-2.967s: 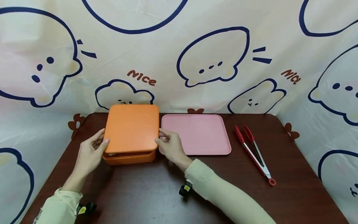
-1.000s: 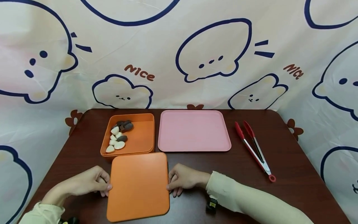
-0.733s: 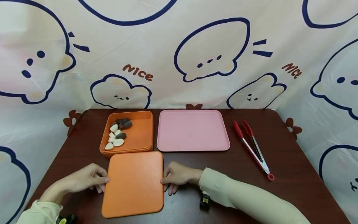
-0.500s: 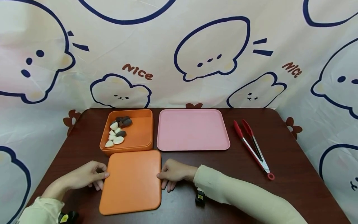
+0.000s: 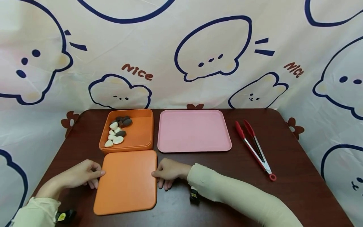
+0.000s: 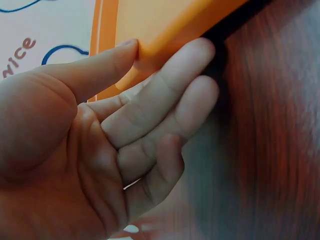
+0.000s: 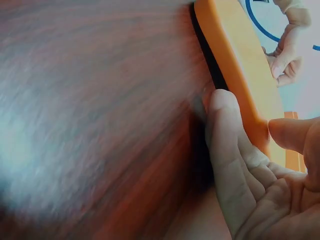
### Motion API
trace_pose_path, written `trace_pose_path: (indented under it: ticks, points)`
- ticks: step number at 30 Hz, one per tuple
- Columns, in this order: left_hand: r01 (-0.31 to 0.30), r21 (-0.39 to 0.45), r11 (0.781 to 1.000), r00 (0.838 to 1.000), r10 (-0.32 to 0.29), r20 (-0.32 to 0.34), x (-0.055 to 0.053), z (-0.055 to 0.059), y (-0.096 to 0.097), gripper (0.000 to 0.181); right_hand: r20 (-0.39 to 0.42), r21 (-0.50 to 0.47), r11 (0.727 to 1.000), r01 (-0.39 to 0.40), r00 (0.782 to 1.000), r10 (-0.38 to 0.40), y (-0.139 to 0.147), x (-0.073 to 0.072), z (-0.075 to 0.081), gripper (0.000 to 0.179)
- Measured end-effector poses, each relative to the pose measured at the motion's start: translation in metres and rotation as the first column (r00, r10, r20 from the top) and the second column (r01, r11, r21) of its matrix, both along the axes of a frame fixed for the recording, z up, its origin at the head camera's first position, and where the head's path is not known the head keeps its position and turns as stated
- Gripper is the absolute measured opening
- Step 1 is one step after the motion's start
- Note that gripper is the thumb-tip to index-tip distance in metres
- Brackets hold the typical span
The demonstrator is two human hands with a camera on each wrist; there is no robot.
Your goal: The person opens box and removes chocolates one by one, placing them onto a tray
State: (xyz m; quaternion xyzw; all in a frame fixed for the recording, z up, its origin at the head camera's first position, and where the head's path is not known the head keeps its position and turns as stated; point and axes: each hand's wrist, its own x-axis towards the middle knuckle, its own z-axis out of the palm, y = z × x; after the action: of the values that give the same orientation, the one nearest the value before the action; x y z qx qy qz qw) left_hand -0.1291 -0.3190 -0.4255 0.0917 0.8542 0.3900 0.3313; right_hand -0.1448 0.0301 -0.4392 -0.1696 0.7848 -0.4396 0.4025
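An orange lid (image 5: 126, 183) lies flat and low over the table, just in front of the orange box (image 5: 139, 129). My left hand (image 5: 77, 175) pinches the lid's left edge, thumb on top and fingers at the side and below. At the opposite edge my right hand (image 5: 170, 171) holds the lid the same way; in the right wrist view its thumb (image 7: 290, 132) presses the rim. Inside the uncovered box, white pebbles (image 5: 118, 140) and dark pebbles (image 5: 127, 121) are heaped along the left side. Whether the lid touches the table cannot be told.
A pink tray (image 5: 194, 130) lies right of the box with nothing on it. Red-tipped metal tongs (image 5: 256, 149) rest farther right, arms spread. Behind the dark wooden table (image 5: 215, 176) hangs a printed cloth (image 5: 158, 47).
Both hands lifted the lid off the box and brought it forward, exposing the pebbles. Over the last second the lid shifted left and slightly back towards the box. Tray and tongs stayed put.
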Motion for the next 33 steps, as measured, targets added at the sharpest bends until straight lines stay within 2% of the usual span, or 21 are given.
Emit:
trace_pose_path:
  ticks: [10,15,22,26,33]
  points:
    - [0.009,-0.053,0.999,1.0,-0.009,-0.007,-0.001,0.0,-0.03,0.034,0.007,-0.016,1.0,-0.003,1.0,0.003,-0.028,0.009,0.001,0.032]
    - [-0.022,-0.138,0.99,0.999,0.016,-0.045,0.0,0.004,-0.045,0.035,0.027,-0.025,0.999,-0.029,0.999,0.03,-0.048,0.014,0.003,0.031]
    - [-0.061,-0.261,0.963,0.994,0.035,-0.103,0.006,0.009,-0.057,0.033,0.047,-0.027,0.999,-0.043,0.998,0.044,-0.071,0.017,0.003,0.033]
    - [-0.071,-0.271,0.96,0.993,0.043,-0.109,0.008,0.009,-0.061,0.031,0.032,-0.011,0.999,-0.03,0.999,0.03,-0.079,0.017,0.0,0.035]
    - [-0.06,-0.248,0.967,0.997,0.048,-0.054,0.007,0.007,-0.065,0.032,0.033,0.004,1.0,0.0,0.999,0.0,-0.083,0.016,0.0,0.035]
